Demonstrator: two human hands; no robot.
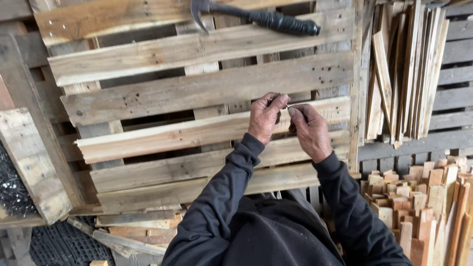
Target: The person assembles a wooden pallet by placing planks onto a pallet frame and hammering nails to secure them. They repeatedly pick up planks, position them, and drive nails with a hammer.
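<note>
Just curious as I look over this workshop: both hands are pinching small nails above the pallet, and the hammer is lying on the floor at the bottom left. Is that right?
Not quite. The hammer is not on the floor; it lies on the top boards of the pallet, beyond the hands. The head view shows it. The left hand and right hand do pinch what look like small nails above the pallet.

A thin metal nail [290,105] lies level, pinched above the pale pallet slat [207,130].

A woodworking yard is shown: a weathered slatted wooden pallet [197,113], bundled thin timber strips [406,74], stacked short wood offcuts [423,202], a black-handled claw hammer [261,17].
</note>
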